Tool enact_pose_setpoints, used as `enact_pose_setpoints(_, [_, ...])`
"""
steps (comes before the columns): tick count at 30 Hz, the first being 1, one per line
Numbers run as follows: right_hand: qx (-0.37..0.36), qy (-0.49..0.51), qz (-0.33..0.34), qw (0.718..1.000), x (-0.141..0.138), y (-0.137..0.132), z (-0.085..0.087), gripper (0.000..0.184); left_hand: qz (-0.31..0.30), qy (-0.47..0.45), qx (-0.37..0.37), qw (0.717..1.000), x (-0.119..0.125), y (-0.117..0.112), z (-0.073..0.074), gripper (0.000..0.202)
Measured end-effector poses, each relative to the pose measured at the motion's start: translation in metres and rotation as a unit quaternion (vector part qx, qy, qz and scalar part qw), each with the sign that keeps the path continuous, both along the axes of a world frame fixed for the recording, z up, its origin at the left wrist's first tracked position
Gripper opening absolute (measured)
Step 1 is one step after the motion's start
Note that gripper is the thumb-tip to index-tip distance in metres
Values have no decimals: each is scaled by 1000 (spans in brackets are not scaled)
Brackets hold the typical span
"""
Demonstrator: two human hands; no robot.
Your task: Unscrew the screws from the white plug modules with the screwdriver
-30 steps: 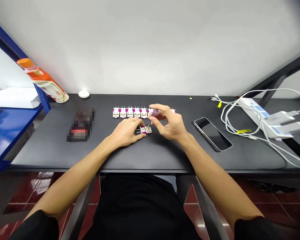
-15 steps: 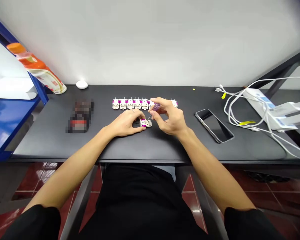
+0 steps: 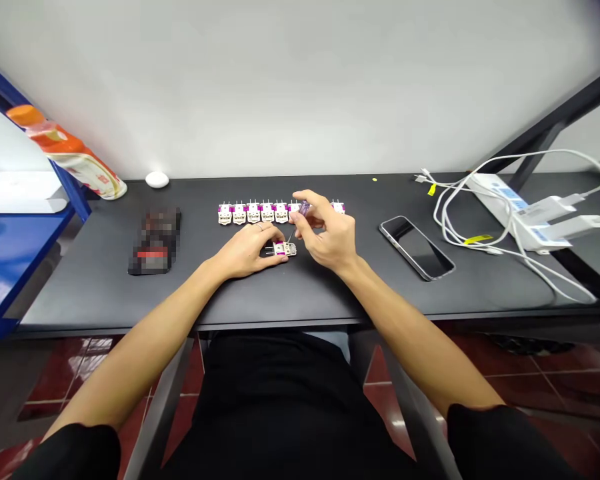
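Left hand (image 3: pixel 245 252) pins a white plug (image 3: pixel 285 249) to the tabletop (image 3: pixel 300 293), right hand (image 3: pixel 329 232) pinching a small purple piece (image 3: pixel 305 209) by the row of plugs (image 3: pixel 253 213)

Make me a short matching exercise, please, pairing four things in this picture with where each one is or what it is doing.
Column 1
1. Left hand
2. Right hand
3. Phone
4. Power strip

Column 2
A. At the right end of the desk, among white cables
B. Pinching a purple piece
C. Lying on the desk, just right of the right hand
D. Resting on a white-and-magenta pronged part

Right pairs: 1-D, 2-B, 3-C, 4-A
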State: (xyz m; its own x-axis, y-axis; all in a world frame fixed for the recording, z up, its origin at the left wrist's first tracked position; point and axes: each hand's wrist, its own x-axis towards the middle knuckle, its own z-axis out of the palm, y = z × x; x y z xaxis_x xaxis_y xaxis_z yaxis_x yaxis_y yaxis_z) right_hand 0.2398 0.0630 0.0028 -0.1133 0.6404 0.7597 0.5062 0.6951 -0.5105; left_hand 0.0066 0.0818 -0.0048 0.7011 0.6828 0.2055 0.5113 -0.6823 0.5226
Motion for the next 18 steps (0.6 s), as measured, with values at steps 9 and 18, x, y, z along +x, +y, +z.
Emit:
enact_pose_setpoints(9, [21,-54,76,995,7,0,-2,31,-12,-12,7,1000,-1,1,-2,32])
enact_pose_setpoints(18, [93,-72,-10,993,4,3,9,26,-8,-14,8,1000,0,1,-2,32])
